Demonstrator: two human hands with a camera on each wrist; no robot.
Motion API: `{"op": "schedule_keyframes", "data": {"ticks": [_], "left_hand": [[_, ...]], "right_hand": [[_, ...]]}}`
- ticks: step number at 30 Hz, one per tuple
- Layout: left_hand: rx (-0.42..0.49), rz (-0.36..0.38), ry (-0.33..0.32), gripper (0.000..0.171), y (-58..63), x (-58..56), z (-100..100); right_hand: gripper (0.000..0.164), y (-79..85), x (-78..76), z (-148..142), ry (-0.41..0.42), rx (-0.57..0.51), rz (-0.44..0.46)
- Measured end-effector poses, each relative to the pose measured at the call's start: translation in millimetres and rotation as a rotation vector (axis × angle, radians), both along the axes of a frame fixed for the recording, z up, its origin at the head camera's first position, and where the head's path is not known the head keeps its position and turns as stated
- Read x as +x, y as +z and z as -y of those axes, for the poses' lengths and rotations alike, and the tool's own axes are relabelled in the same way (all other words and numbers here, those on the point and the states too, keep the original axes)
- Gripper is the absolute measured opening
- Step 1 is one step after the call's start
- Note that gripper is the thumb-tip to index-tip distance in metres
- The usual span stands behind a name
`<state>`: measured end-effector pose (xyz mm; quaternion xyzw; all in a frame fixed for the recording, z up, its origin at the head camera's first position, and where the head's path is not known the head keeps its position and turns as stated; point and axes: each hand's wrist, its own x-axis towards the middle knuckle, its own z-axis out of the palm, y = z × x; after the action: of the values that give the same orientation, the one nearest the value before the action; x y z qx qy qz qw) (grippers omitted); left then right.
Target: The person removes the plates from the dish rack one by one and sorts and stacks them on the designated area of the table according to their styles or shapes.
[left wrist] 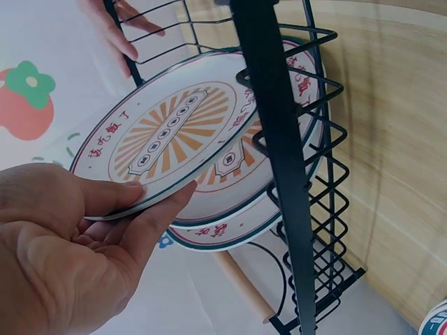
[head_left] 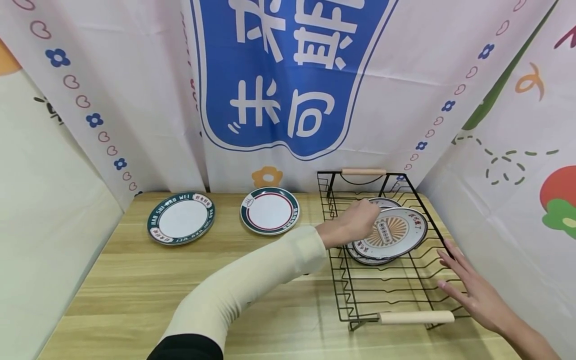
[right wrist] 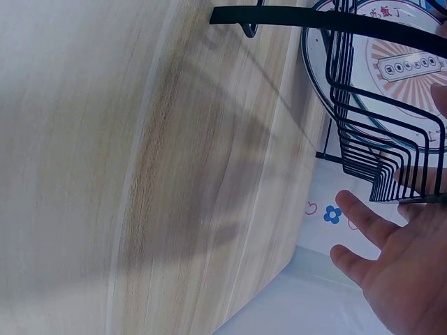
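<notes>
My left hand [head_left: 353,223] pinches the rim of a white plate [head_left: 391,232] with an orange sunburst and red lettering. In the left wrist view, the thumb lies on the face of this plate [left wrist: 174,132] and the fingers are beneath. The plate leans in a black wire dish rack [left wrist: 276,132] with wooden handles. Behind it, at least two similar plates [left wrist: 241,192] stand in the rack, partly hidden. My right hand [head_left: 481,295] is at the rack's right side, fingers spread and fingertips by the side rail. The right wrist view shows that hand [right wrist: 412,272] beside the wires.
Two green-rimmed white plates lie flat at the back of the wooden table [head_left: 135,290]: a larger plate [head_left: 181,219] at the left and a smaller plate [head_left: 270,211] in the middle. A printed curtain [head_left: 157,100] hangs behind the table. The rack's front handle [head_left: 416,317] faces me.
</notes>
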<state>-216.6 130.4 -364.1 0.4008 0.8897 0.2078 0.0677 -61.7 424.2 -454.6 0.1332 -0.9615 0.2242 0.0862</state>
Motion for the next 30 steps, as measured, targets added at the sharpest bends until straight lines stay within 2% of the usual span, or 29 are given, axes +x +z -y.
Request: {"op": "schedule_keyframes", "data": {"ticks": [3,8,15,18,20,22,25,30], "left_hand": [[0.044,0.016,0.01,0.032,2.7,-1.2,1.4],[0.068,0.0,0.044,0.029,8.1,-3.8,4.2],[0.091,0.035,0.071,0.034,22.9,-2.4,16.7],[0.124,0.033,0.08,0.031,31.1,-3.2,27.3],[0.147,0.002,0.081,0.024,36.2,-4.7,36.2],[0.196,-0.022,0.066,0.026,41.2,-6.5,45.5],[0.213,-0.07,0.063,0.026,49.6,-7.2,61.1],[0.248,-0.072,0.082,0.029,63.9,-1.9,89.2]], "right_hand": [[0.074,-0.6,-0.7,-0.6,0.001,-0.009,-0.001],[0.073,-0.6,-1.3,-1.4,0.005,-0.022,-0.003],[0.073,-1.0,-0.9,-2.0,0.004,-0.009,0.003],[0.072,-1.3,-1.1,-2.5,-0.002,-0.007,0.016],[0.072,-1.3,-1.2,-2.5,-0.003,-0.007,0.023],[0.071,-1.6,-1.1,-2.0,-0.013,-0.006,0.028],[0.071,-1.4,-0.2,-1.3,-0.012,-0.001,0.028],[0.071,-0.4,0.7,-0.8,-0.011,0.011,0.017]]}}
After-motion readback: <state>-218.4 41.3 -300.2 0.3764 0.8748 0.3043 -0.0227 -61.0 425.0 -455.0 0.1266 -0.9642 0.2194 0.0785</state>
